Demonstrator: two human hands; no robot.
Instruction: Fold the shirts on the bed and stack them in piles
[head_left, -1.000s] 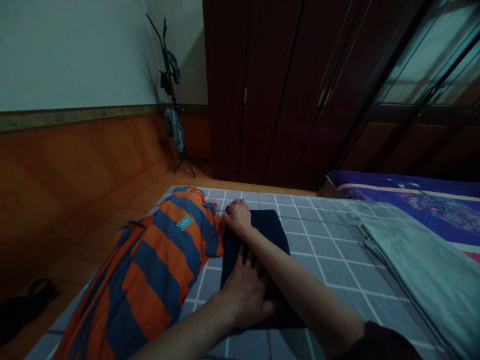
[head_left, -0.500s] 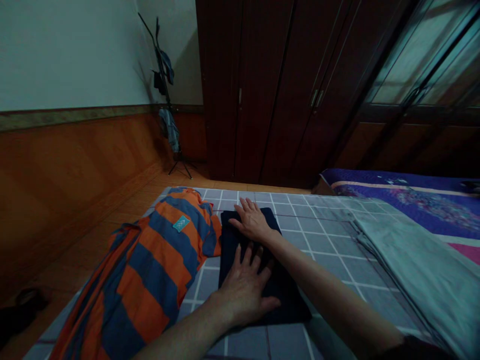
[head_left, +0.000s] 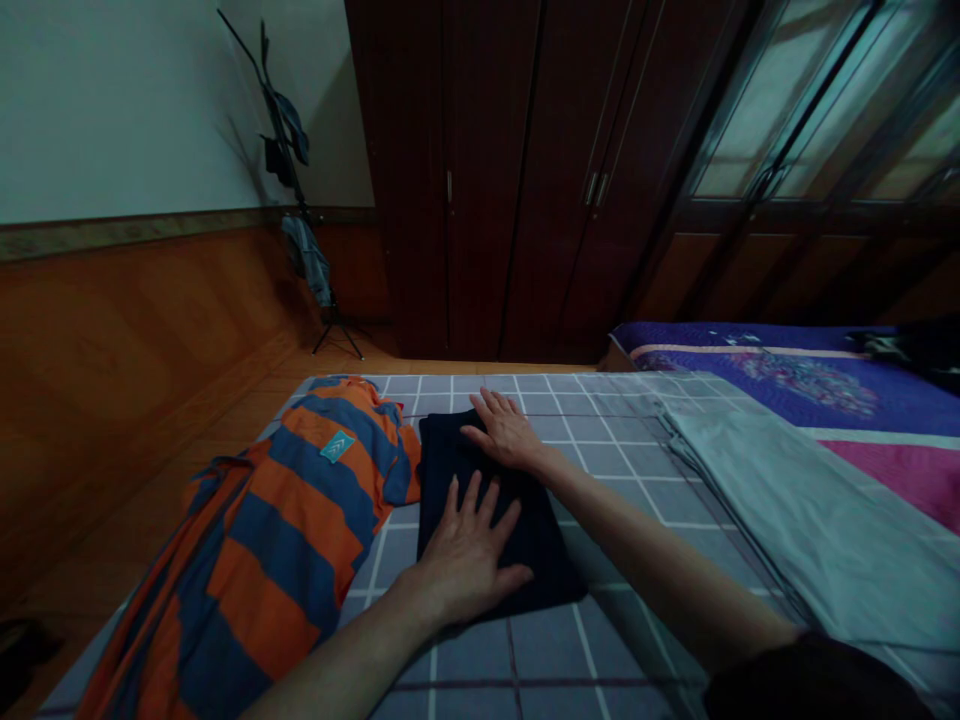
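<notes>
A dark navy folded garment point(head_left: 540, 555) lies flat on the grey checked cloth point(head_left: 630, 480) in front of me; its exact kind does not show. My left hand point(head_left: 469, 550) rests on its near left part, fingers spread. Farther up, my right hand point(head_left: 504, 430) presses on the far right edge, palm down with the fingers stretched out. Left of the garment, almost touching it, an orange and blue striped shirt point(head_left: 300, 530) with a small teal patch lies loosely bunched.
Pale folded fabric point(head_left: 810, 510) lies at the right. Beyond it is a bed with a purple floral cover point(head_left: 795, 370). A dark wardrobe point(head_left: 480, 180) stands at the back, with a coat rack point(head_left: 300, 190) holding items to its left. Windows point(head_left: 795, 100) are at the upper right.
The view has turned slightly to the right, so everything appears farther left. My right hand has slid toward the garment's far right edge; my left hand stays spread on it.
</notes>
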